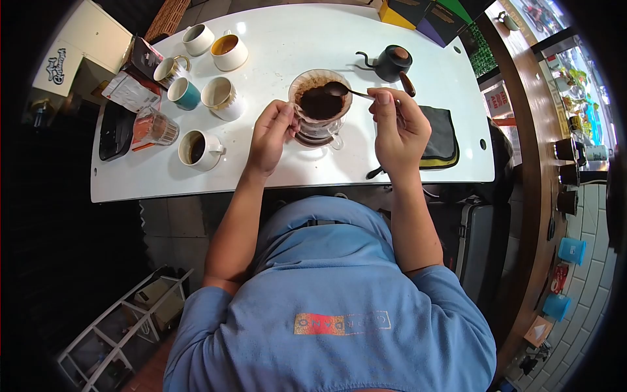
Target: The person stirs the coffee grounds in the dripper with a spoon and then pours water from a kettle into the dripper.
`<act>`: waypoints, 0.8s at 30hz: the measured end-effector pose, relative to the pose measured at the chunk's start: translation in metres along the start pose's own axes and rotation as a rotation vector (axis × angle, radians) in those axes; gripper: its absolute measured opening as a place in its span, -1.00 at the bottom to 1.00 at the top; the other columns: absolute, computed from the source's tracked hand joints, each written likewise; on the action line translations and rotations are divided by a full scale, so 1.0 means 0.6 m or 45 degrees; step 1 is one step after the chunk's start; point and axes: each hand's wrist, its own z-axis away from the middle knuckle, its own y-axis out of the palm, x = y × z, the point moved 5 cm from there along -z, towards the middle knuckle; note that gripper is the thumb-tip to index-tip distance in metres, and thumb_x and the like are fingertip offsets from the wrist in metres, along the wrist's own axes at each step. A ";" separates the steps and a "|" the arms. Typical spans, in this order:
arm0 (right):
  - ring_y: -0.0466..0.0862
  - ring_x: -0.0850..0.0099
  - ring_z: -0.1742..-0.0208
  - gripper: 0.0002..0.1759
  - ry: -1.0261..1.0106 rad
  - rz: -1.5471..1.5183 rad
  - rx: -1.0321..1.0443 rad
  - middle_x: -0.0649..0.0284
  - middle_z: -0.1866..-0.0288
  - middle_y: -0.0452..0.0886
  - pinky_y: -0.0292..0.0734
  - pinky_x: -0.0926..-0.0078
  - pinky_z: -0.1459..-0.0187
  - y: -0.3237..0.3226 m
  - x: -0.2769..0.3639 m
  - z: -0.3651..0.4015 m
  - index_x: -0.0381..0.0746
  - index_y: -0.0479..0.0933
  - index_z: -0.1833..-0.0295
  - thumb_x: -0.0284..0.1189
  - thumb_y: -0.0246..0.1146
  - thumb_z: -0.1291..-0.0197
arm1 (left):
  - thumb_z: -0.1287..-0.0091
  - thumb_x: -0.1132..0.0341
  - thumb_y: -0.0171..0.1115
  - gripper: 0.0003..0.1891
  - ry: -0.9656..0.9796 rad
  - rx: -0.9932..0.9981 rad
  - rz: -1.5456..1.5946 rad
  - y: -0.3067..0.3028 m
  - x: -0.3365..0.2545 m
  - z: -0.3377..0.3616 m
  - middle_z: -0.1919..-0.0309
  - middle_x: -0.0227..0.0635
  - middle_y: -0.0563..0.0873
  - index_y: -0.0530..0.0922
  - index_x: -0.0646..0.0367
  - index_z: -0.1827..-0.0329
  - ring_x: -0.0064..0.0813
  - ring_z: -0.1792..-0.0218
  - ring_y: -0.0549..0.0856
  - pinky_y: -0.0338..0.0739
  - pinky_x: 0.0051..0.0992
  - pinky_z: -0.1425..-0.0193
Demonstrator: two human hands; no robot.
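Note:
My right hand (400, 127) is closed around the handle of a dark spoon (336, 89), whose bowl hangs over the far right part of a coffee dripper (330, 119). A paper filter (312, 76) lines the dripper, with dark wet coffee grounds (320, 106) inside. At the dripper's left side, my left hand (271, 134) pinches its edge; whether the fingers grip the dripper's handle or its rim is hard to see. Underneath stands a glass server (337, 140) with a clear handle.
A black gooseneck kettle (394, 63) stands at the back right. Folded dark cloths (439, 137) lie at right. Several cups stand at left, including a teal cup (184, 95) and a white mug (199, 150) holding dark liquid. Beside them is a ribbed glass (160, 127).

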 end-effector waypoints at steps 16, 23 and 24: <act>0.54 0.62 0.50 -0.87 0.023 -0.003 -0.002 0.26 0.49 0.59 0.37 0.73 0.47 -0.003 0.002 0.006 -0.37 0.59 0.27 -0.50 0.20 -0.22 | -0.44 0.24 -0.05 -0.81 0.010 0.016 0.070 0.000 0.003 -0.001 0.45 -0.50 0.47 0.41 0.14 0.30 -0.70 0.39 0.43 0.31 -0.69 0.28; 0.55 0.62 0.50 -0.86 0.047 0.011 0.015 0.26 0.49 0.59 0.37 0.72 0.46 -0.005 0.003 0.008 -0.36 0.59 0.27 -0.50 0.20 -0.22 | -0.44 0.24 -0.05 -0.80 0.026 0.023 0.065 -0.004 -0.002 0.000 0.45 -0.48 0.47 0.41 0.15 0.29 -0.68 0.38 0.43 0.31 -0.68 0.28; 0.55 0.62 0.50 -0.86 0.047 0.010 0.016 0.26 0.49 0.59 0.37 0.72 0.46 -0.004 0.003 0.008 -0.36 0.59 0.27 -0.50 0.20 -0.22 | -0.44 0.24 -0.05 -0.80 0.036 0.024 0.057 -0.004 -0.004 -0.002 0.45 -0.48 0.46 0.41 0.15 0.30 -0.68 0.38 0.43 0.31 -0.68 0.28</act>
